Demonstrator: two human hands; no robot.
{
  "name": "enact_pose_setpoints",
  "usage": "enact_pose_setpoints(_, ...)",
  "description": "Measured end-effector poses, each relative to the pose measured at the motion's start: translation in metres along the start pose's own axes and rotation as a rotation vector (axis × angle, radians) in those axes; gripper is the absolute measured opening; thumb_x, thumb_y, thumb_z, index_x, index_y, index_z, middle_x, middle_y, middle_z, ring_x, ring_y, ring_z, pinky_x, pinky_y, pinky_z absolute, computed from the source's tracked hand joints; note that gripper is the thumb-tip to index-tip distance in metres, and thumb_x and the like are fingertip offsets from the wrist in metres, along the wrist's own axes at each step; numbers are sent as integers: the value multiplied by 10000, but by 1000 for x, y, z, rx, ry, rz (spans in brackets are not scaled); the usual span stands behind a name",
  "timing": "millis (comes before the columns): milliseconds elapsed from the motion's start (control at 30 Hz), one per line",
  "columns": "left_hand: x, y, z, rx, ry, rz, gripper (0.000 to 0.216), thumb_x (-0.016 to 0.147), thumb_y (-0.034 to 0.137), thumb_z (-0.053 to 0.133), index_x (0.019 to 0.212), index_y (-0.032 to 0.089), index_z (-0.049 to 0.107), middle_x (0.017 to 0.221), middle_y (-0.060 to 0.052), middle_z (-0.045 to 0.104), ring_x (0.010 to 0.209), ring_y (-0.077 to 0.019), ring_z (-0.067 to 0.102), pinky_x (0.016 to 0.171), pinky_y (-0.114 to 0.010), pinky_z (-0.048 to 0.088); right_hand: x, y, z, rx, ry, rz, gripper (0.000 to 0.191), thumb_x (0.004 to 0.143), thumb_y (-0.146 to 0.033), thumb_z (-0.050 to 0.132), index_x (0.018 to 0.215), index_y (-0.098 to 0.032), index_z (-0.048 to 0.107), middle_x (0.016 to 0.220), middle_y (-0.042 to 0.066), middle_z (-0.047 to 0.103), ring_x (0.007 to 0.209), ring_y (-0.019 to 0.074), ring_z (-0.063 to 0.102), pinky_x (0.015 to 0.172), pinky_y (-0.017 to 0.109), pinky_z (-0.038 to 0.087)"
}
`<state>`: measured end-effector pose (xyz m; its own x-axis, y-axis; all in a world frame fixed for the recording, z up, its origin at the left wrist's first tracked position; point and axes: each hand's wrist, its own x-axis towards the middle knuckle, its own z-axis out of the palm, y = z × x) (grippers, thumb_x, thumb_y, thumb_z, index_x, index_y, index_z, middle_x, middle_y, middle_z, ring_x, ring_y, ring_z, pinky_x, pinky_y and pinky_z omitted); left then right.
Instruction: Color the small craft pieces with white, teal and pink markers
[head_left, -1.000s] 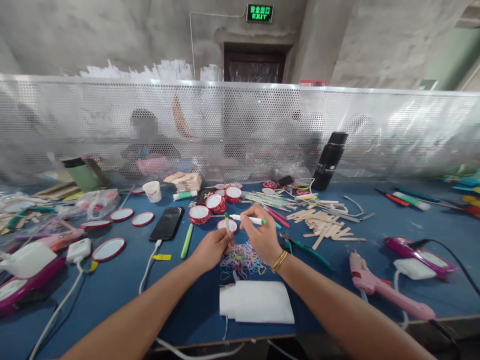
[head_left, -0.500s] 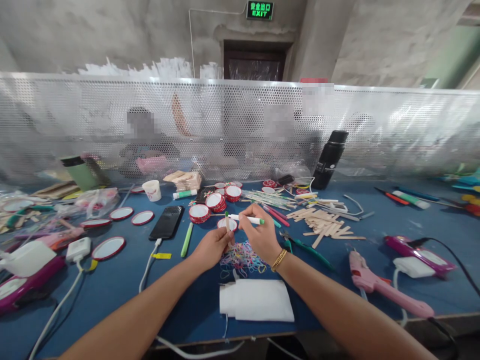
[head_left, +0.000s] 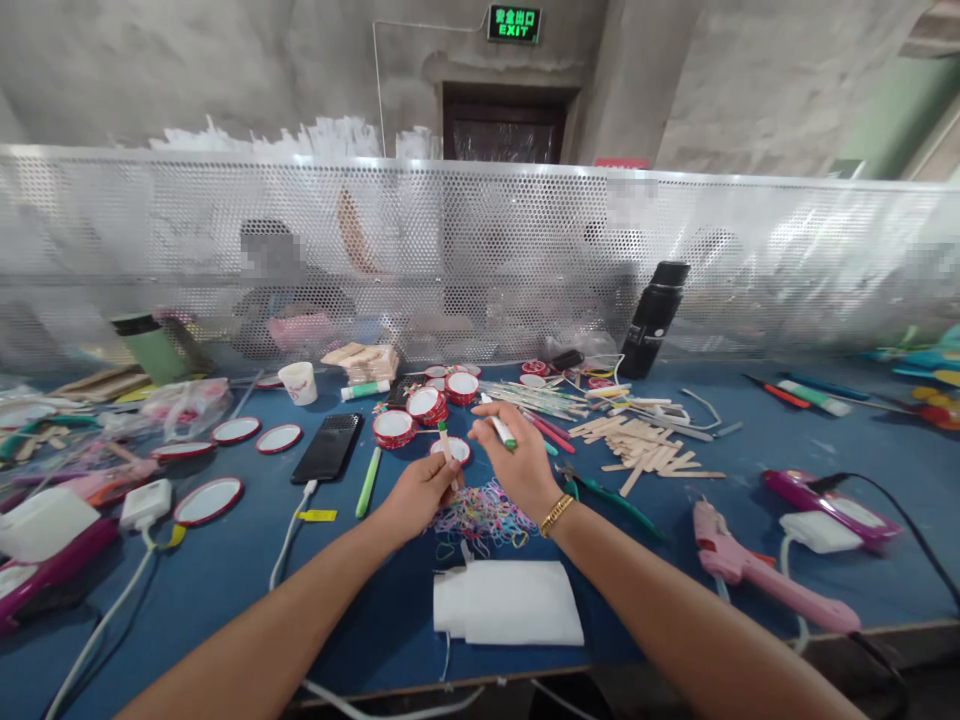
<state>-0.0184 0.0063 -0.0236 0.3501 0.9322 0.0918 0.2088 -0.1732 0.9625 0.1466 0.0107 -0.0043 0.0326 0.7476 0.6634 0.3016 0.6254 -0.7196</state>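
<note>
Left hand (head_left: 420, 490): pinches a wooden stick (head_left: 445, 447) upright, green tip up, above the rubber bands (head_left: 480, 515).
Right hand (head_left: 516, 468): fingers closed round a white marker (head_left: 499, 428), held just beside the stick.
Slip risk: the stick is narrow and lightly held, so it would likely twist under pressure and the marker would ink a thumb.
Snag risk: the right forearm lies near the glue gun (head_left: 750, 572) (its cord trails off the edge) and could drag it.
Bench (head_left: 225, 580): blue, crowded with red-rimmed discs (head_left: 394, 426), a phone (head_left: 328, 447) and loose sticks (head_left: 645, 445).
Room: a perforated metal screen (head_left: 750, 260) backs the bench; behind it are bare concrete walls and a green exit sign (head_left: 514, 22).
</note>
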Motion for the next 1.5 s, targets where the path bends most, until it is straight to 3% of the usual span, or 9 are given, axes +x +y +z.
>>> enact_pose_setpoints(167,1,-2,0,-31,-46,5,527,762,703,569,722,183,491,505,85,351,438,-66,264,444,-225,189,-7,0,11,36,-77,44,297,795,-230,671,1066,-244,548,789,-28,696,745,173,679,773,318,534)
enact_pose_setpoints(300,3,-6,-1,0,-64,26,520,801,695,540,743,180,499,511,77,375,450,-71,278,449,-227,199,-8,-4,15,203,-89,145,298,768,-223,660,1035,-246,530,735,-49,659,601,147,646,566,267,524)
enact_pose_setpoints(400,3,-7,-1,24,-78,37,488,841,661,512,753,180,506,510,80,365,442,-71,266,446,-228,193,-7,-3,16,259,-97,189,302,743,-228,675,1011,-246,537,728,-52,647,553,132,620,501,250,511)
enact_pose_setpoints(733,-6,13,1,110,-47,33,508,835,675,467,737,181,528,492,75,371,420,-80,284,430,-224,213,-8,-1,23,544,-70,366,390,678,-254,736,984,-251,494,646,-77,619,478,125,586,421,242,488)
enact_pose_setpoints(900,-6,12,2,86,-68,42,497,876,638,422,736,176,538,499,62,397,426,-83,293,430,-223,218,-7,-1,22,615,-88,400,419,658,-275,760,973,-254,484,614,-86,618,439,128,562,371,238,459)
enact_pose_setpoints(1167,-7,11,2,52,-160,120,389,854,557,539,761,181,502,584,52,429,484,-84,334,476,-229,277,-4,-8,18,673,-85,421,412,641,-273,774,942,-237,496,568,-116,569,397,67,453,397,198,380)
enact_pose_setpoints(1367,-10,18,2,33,3,139,421,819,577,590,762,161,561,630,38,404,566,-98,309,507,-237,243,-6,-10,17,644,-80,421,414,654,-294,756,973,-243,498,653,-80,624,544,107,583,500,226,485)
enact_pose_setpoints(1500,-10,16,2,-52,-87,76,462,832,630,555,765,173,533,554,78,319,494,-79,241,471,-232,190,-10,-10,19,612,-106,396,428,670,-303,751,1010,-248,496,659,-86,602,501,103,559,452,222,466)
